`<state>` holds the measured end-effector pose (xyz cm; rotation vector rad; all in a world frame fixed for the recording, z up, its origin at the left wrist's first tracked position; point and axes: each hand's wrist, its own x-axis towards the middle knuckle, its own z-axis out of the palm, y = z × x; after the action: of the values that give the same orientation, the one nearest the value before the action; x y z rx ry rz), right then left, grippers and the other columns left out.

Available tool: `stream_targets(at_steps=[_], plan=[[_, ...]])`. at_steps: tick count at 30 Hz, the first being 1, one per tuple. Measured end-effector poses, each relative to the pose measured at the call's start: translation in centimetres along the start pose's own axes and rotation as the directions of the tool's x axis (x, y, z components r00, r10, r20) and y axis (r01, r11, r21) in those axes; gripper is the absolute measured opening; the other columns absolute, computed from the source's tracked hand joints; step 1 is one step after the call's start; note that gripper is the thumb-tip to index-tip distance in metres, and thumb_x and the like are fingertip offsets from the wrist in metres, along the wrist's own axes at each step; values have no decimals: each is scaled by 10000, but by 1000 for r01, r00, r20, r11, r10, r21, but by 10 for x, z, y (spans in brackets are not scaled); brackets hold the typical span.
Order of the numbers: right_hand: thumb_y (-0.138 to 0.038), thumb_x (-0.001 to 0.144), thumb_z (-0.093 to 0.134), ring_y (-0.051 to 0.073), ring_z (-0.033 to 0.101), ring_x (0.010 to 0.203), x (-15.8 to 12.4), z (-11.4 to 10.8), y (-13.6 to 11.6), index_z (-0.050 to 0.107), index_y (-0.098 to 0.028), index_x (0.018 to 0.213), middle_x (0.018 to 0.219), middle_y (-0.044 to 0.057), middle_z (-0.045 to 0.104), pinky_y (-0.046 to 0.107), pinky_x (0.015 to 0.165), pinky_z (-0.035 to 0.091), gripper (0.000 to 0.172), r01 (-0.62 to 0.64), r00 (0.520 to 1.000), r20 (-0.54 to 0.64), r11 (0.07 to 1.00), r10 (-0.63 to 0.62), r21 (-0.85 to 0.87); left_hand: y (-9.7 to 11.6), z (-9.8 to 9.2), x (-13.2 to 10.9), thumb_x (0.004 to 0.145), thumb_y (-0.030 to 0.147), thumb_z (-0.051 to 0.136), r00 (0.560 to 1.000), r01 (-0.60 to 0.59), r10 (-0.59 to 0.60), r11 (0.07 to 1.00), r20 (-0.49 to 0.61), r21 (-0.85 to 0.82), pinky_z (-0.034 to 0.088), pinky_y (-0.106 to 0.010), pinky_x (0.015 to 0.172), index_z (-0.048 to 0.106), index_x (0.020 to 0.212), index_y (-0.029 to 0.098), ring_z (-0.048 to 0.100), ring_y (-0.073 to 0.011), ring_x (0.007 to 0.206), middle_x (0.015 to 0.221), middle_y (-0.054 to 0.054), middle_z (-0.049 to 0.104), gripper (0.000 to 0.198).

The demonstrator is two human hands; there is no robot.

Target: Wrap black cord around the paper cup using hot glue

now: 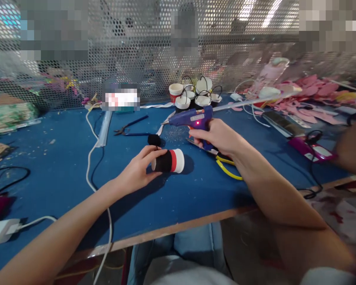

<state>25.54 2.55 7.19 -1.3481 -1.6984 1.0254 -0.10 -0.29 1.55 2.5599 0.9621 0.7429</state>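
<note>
My left hand (141,168) is wrapped round a small cup (173,161) with black, red and white bands, lying on its side just over the blue table. A fuzzy black ball (154,139) sits by the fingertips. In my right hand (215,136) is a blue glue gun (192,118) with a lit red light, its nozzle pointing left above the cup. A long clear glue stick (255,101) extends from its back. Yellow-handled scissors (230,169) lie beneath my right hand.
Blue-handled pliers (132,128) lie behind the cup. Several small cups with black loops (195,95) stand at the back, before a perforated metal screen (154,47). A white cable (90,174) crosses the left side. Pink pieces (311,95) are heaped at right.
</note>
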Motion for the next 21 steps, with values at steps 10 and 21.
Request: stream_targets(at_steps=[10, 21], plan=[[-366, 757, 579, 96, 480, 371, -32, 12, 5, 519, -191, 630, 457, -35, 532, 228, 365, 408, 225, -6, 996, 88, 984, 22, -178, -10, -5, 1, 778, 202, 632, 997, 73, -74, 997, -11, -5, 446, -370, 974, 425, 1267, 224, 479, -215, 1162, 1239, -95, 456, 532], [-338, 739, 588, 164, 614, 622, -30, 11, 4, 602, -186, 706, 616, -3, 634, 264, 553, 474, 156, 171, 985, 62, 936, -159, -309, -11, -5, 2, 785, 161, 620, 999, 40, -39, 999, -23, 21, 433, -385, 977, 432, 1272, 214, 483, -212, 1154, 1228, -105, 478, 524]])
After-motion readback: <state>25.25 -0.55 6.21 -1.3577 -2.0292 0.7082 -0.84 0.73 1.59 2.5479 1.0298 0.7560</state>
